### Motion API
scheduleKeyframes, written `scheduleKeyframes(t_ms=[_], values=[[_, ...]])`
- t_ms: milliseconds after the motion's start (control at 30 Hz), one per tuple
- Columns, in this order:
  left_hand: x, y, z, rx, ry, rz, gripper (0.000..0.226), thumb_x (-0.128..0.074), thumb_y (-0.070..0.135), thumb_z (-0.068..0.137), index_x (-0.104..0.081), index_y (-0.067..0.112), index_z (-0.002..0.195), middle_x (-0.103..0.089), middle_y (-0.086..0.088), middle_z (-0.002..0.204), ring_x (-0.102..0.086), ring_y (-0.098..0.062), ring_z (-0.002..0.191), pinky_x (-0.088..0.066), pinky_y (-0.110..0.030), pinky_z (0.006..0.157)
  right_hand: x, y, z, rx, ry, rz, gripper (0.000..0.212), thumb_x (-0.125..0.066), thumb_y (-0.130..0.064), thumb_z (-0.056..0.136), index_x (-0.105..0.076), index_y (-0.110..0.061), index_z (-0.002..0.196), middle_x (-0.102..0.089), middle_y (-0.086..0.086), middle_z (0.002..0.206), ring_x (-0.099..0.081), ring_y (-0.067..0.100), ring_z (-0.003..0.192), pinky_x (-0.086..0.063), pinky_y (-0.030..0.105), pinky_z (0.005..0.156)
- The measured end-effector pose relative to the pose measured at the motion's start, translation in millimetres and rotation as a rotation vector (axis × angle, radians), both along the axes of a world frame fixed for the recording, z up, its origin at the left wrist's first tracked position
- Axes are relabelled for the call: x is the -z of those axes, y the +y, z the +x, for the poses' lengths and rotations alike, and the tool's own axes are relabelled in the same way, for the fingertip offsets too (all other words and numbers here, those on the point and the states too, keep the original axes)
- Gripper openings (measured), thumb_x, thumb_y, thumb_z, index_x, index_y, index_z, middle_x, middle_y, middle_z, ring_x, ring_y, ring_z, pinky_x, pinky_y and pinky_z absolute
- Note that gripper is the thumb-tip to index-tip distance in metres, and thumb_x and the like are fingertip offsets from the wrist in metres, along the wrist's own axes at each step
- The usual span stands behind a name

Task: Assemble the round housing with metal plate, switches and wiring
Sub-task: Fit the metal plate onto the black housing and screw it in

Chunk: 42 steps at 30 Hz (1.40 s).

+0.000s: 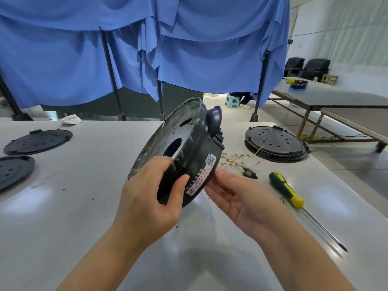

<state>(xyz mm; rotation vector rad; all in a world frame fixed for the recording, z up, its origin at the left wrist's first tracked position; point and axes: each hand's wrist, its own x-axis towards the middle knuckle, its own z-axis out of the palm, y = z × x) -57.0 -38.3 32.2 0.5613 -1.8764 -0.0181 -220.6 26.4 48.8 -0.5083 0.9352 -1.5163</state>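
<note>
Left hand [147, 192] grips the round black housing [189, 156], tilted on edge above the table [84, 206]; right hand [237, 198] touches its labelled wall with relaxed fingers. Metal plate [168, 135] inside; dark knob [214, 119] up top.

The left hand [151, 198] grips the round black housing [189, 156] by its wall, tilted on edge above the white surface [84, 206], metal plate [168, 135] facing left. The right hand [235, 198] touches its labelled side with straight fingers. Nearby lie loose wiring [239, 162], a green-yellow screwdriver [287, 191] and three black round covers [275, 143].
</note>
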Motion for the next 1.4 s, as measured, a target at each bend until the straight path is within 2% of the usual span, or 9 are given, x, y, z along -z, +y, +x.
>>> scheduleKeyframes(t_ms=[133, 233, 333, 533, 733, 967, 1067, 1233, 1400], values=[[6, -6, 2, 0.014, -0.173, -0.112, 0.016, -0.058, 0.018, 0.090, -0.064, 0.005, 0.096, -0.065, 0.001, 0.090, -0.058, -0.010, 0.076, -0.046, -0.010, 0.069, 5, 5, -9, -0.044, -0.127, 0.138, 0.020, -0.063, -0.010, 0.080, -0.074, 0.004, 0.090, -0.072, 0.019, 0.101, -0.072, 0.026, 0.089, -0.061, 0.034, 0.067], [11, -7, 1, 0.014, -0.339, -0.230, 0.013, -0.058, 0.012, 0.090, -0.067, 0.002, 0.090, -0.070, -0.005, 0.095, -0.067, -0.023, 0.076, -0.053, -0.033, 0.058, 6, 12, -15, -0.134, -0.100, 0.202, 0.058, -0.077, -0.029, 0.063, -0.067, 0.006, 0.109, -0.069, 0.018, 0.111, -0.068, 0.027, 0.102, -0.057, 0.042, 0.084], [17, -6, -2, 0.075, -0.491, -0.273, 0.018, -0.052, 0.010, 0.093, -0.067, 0.002, 0.087, -0.070, -0.008, 0.098, -0.069, -0.028, 0.084, -0.054, -0.037, 0.068, 11, 16, -16, -0.201, -0.028, 0.282, 0.084, -0.085, -0.046, 0.052, -0.062, 0.004, 0.116, -0.067, 0.014, 0.107, -0.066, 0.026, 0.105, -0.055, 0.046, 0.088], [38, -3, 2, 0.187, -0.614, -0.242, 0.015, -0.051, 0.011, 0.095, -0.065, 0.007, 0.092, -0.067, -0.002, 0.101, -0.067, -0.019, 0.096, -0.042, -0.036, 0.105, 29, 27, -19, -0.312, -0.026, 0.431, 0.080, -0.075, -0.051, 0.057, -0.061, 0.001, 0.115, -0.062, 0.016, 0.107, -0.062, 0.029, 0.105, -0.049, 0.042, 0.098], [55, 3, 4, 0.217, -0.650, -0.297, 0.024, -0.068, 0.000, 0.076, -0.056, 0.013, 0.092, -0.065, 0.001, 0.103, -0.062, -0.017, 0.107, -0.034, -0.043, 0.112, 42, 37, -18, -0.357, -0.048, 0.455, 0.073, -0.081, -0.045, 0.054, -0.070, 0.003, 0.107, -0.066, 0.020, 0.118, -0.064, 0.031, 0.110, -0.050, 0.044, 0.098], [49, 4, 12, 0.073, -0.531, -0.252, 0.018, -0.057, 0.021, 0.095, -0.062, 0.013, 0.110, -0.064, -0.005, 0.122, -0.057, -0.023, 0.119, -0.035, -0.052, 0.109, 44, 34, -11, -0.336, -0.144, 0.434, 0.072, -0.076, -0.037, 0.055, -0.067, 0.007, 0.110, -0.065, 0.021, 0.119, -0.062, 0.030, 0.114, -0.051, 0.039, 0.096], [49, 9, 20, 0.015, -0.453, -0.074, 0.034, -0.058, 0.031, 0.091, -0.060, 0.013, 0.121, -0.054, -0.005, 0.132, -0.049, -0.020, 0.127, -0.034, -0.051, 0.110, 49, 32, -1, -0.335, -0.168, 0.424, 0.068, -0.073, -0.036, 0.055, -0.069, 0.005, 0.109, -0.066, 0.022, 0.116, -0.065, 0.030, 0.109, -0.051, 0.038, 0.094], [55, 28, 36, 0.044, -0.181, 0.419, 0.061, -0.062, 0.047, 0.081, -0.045, 0.022, 0.134, -0.042, 0.009, 0.139, -0.039, -0.007, 0.135, -0.028, -0.019, 0.111, 53, 27, 8, -0.222, -0.135, 0.370, 0.076, -0.073, -0.026, 0.050, -0.063, 0.006, 0.118, -0.066, 0.023, 0.116, -0.066, 0.032, 0.104, -0.052, 0.037, 0.094], [61, 35, 33, 0.209, 0.390, 1.295, 0.072, -0.083, 0.042, 0.050, -0.053, 0.033, 0.115, -0.068, 0.007, 0.110, -0.067, 0.000, 0.097, -0.051, -0.023, 0.085, 57, 23, 22, -0.070, -0.125, 0.318, 0.073, -0.069, -0.020, 0.046, -0.062, 0.004, 0.114, -0.071, 0.019, 0.104, -0.067, 0.029, 0.103, -0.049, 0.035, 0.095]])
